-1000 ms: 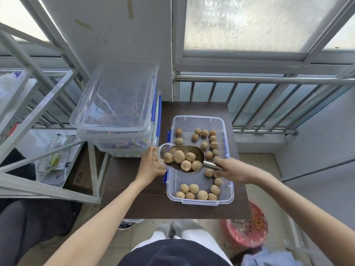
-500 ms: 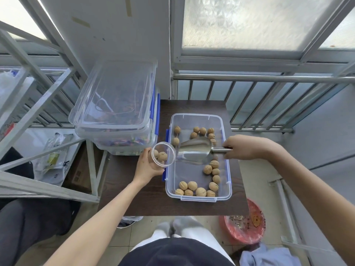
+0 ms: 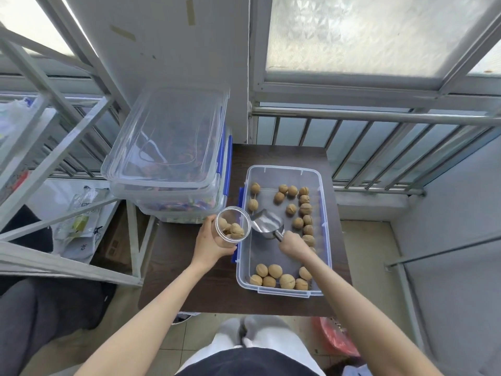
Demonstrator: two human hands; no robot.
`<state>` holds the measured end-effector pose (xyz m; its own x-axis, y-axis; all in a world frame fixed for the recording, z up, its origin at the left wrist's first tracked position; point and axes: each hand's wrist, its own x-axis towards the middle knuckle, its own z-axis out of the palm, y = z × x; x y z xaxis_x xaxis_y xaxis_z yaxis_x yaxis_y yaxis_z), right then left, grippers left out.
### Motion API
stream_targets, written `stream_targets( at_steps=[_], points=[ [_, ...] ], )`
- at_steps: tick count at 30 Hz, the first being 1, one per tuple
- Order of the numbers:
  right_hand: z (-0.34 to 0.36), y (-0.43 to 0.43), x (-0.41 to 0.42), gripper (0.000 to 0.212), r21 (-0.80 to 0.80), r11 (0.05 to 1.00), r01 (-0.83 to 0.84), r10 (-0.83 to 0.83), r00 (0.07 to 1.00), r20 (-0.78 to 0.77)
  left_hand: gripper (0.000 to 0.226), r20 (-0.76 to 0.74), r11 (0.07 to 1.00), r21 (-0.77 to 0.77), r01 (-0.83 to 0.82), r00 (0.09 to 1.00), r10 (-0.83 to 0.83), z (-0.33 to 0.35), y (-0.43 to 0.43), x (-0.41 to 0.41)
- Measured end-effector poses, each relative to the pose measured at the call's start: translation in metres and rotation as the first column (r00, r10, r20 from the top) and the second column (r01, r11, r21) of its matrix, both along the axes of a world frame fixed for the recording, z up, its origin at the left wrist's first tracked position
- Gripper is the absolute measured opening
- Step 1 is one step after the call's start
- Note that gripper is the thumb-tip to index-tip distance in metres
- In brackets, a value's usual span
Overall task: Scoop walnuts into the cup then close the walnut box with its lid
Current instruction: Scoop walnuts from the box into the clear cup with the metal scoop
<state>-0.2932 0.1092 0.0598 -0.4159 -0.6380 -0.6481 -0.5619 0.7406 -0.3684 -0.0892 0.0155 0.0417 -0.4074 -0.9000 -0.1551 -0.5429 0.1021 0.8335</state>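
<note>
An open clear walnut box [image 3: 324, 213] with blue clips sits on the dark table [image 3: 189, 289]. Several walnuts [image 3: 303, 210] lie along its right side and several more at its near end. My left hand [image 3: 208, 246] grips a clear plastic cup [image 3: 232, 225] with a few walnuts inside, held beside the box's left wall. My right hand [image 3: 294, 244] holds the handle of a metal scoop [image 3: 267, 223]. The scoop is empty and sits low inside the box, its mouth pointing toward the cup. A clear lid [image 3: 168, 137] rests on the stacked boxes to the left.
Stacked clear storage boxes [image 3: 176, 196] stand on the table's far left corner. A white metal rack [image 3: 54, 164] fills the left side. A window railing [image 3: 379, 115] runs behind the table. A red bag [image 3: 336, 337] lies on the floor at the right.
The scoop went from full above the box to tipped at the cup, then emptied. My right hand has pulled back toward me and lowered the scoop into the box. The cup now holds walnuts.
</note>
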Motion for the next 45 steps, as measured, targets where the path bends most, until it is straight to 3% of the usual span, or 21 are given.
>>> stream_targets(
  at_steps=[2, 8, 13, 17, 20, 24, 28, 32, 39, 45],
  points=[
    [-0.009, -0.013, 0.006, 0.03, -0.038, 0.995, 0.096, -0.096, 0.995, 0.002, 0.075, 0.002, 1.0, 0.005, -0.004, 1.0, 0.004, -0.001, 0.0, -0.001],
    [-0.024, -0.048, 0.019, 0.034, -0.094, 0.954, 0.284, -0.282, 0.959, 0.04, 0.076, 0.001, 1.0, 0.01, 0.01, 1.0, -0.01, -0.003, -0.002, 0.0],
    [-0.035, -0.071, 0.031, 0.037, -0.056, 0.901, 0.43, -0.411, 0.888, 0.206, 0.075, -0.001, 1.0, 0.021, 0.019, 1.0, -0.019, -0.001, -0.005, -0.001],
    [-0.032, -0.07, 0.038, 0.048, -0.038, 0.865, 0.5, -0.458, 0.819, 0.346, 0.074, -0.004, 1.0, 0.021, 0.01, 1.0, -0.01, -0.002, -0.008, -0.003],
    [-0.036, -0.062, 0.033, 0.045, -0.077, 0.871, 0.486, -0.433, 0.831, 0.348, 0.074, -0.003, 1.0, 0.015, 0.024, 1.0, -0.024, -0.001, -0.009, -0.002],
    [-0.043, -0.047, 0.018, 0.039, -0.161, 0.881, 0.445, -0.379, 0.866, 0.326, 0.075, -0.006, 0.999, 0.021, 0.031, 1.0, -0.031, 0.0, -0.011, -0.003],
    [-0.043, -0.029, 0.001, 0.019, -0.223, 0.898, 0.379, -0.31, 0.905, 0.291, 0.075, -0.006, 0.999, 0.03, 0.031, 1.0, -0.031, 0.002, -0.012, -0.005],
    [-0.027, -0.003, -0.015, 0.021, -0.272, 0.918, 0.288, -0.218, 0.94, 0.262, 0.077, 0.007, 0.999, 0.029, 0.039, 0.999, -0.039, 0.005, -0.012, -0.007],
    [0.04, 0.054, -0.041, 0.021, -0.298, 0.954, -0.022, 0.074, 0.984, 0.164, 0.078, 0.058, 0.999, 0.041, 0.013, 0.998, -0.015, 0.0, -0.013, -0.004],
    [0.111, 0.076, -0.044, 0.026, -0.14, 0.918, -0.372, 0.383, 0.922, 0.056, 0.076, 0.045, 0.997, 0.005, 0.075, 0.996, -0.076, 0.003, -0.012, -0.001]
  ],
)
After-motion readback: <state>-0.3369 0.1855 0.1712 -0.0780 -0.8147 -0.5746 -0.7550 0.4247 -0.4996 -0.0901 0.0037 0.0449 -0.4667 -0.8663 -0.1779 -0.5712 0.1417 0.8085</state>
